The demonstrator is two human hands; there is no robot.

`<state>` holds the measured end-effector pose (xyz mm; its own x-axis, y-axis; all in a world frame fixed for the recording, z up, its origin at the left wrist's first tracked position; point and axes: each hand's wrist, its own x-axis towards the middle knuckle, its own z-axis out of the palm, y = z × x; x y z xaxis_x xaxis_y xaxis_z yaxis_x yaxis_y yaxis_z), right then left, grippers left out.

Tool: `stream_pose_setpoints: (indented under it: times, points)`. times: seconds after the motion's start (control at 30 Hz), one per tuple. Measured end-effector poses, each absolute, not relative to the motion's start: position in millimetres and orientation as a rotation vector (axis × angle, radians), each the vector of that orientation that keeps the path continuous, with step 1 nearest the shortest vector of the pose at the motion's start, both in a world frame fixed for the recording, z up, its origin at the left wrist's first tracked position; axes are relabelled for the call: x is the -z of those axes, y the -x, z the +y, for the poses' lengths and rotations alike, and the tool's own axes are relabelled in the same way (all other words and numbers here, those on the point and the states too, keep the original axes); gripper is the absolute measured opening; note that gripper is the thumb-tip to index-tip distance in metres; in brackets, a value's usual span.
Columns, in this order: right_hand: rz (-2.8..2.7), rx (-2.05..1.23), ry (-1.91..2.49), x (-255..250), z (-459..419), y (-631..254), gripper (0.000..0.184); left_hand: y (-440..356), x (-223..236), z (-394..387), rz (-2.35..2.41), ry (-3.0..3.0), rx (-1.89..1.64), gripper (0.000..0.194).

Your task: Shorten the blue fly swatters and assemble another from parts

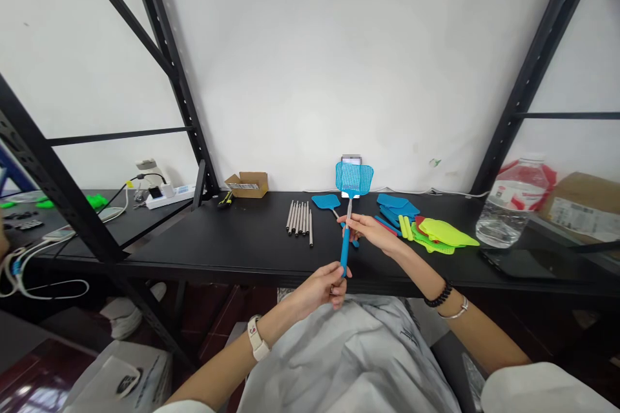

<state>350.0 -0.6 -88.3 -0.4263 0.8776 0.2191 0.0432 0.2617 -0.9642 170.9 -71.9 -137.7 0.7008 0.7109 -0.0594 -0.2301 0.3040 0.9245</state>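
The left hand's (pixel 327 285) fingers pinch the blue fly swatter's (pixel 354 179) handle (pixel 345 250), the right hand's (pixel 369 231) its rod (pixel 349 209), above the worktop (pixel 232 232), where a slackened grip could let it tip.

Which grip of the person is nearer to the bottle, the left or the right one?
Right. The right grip holds the swatter's shaft, left of the bottle; the left grip holds the handle, farther left and lower in the picture.
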Motion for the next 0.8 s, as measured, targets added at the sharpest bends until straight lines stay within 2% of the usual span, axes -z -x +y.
stream_pose_setpoints:
  times: [0.13, 0.27, 0.43, 0.57, 0.8]
  points:
    - [-1.702, -1.342, 0.892, 99, -1, -341, 0.042, -175, 139, -75, 0.505, -1.148, -0.663, 0.025]
    - [-1.883, -1.291, 0.958, 110, -9, -323, 0.035, -174, 137, -74, 0.533, -1.166, -0.727, 0.031]
    - [-2.092, -0.815, 1.083, 109, -21, -316, 0.023, -175, 138, -70, 0.636, -1.260, -0.797, 0.036]
    - [-2.146, -0.451, 1.285, 107, -23, -318, 0.027, -177, 140, -69, 0.679, -1.298, -0.771, 0.036]
    - [-2.046, -0.062, 1.478, 108, 1, -337, 0.026, -175, 140, -68, 0.722, -1.366, -0.742, 0.032]
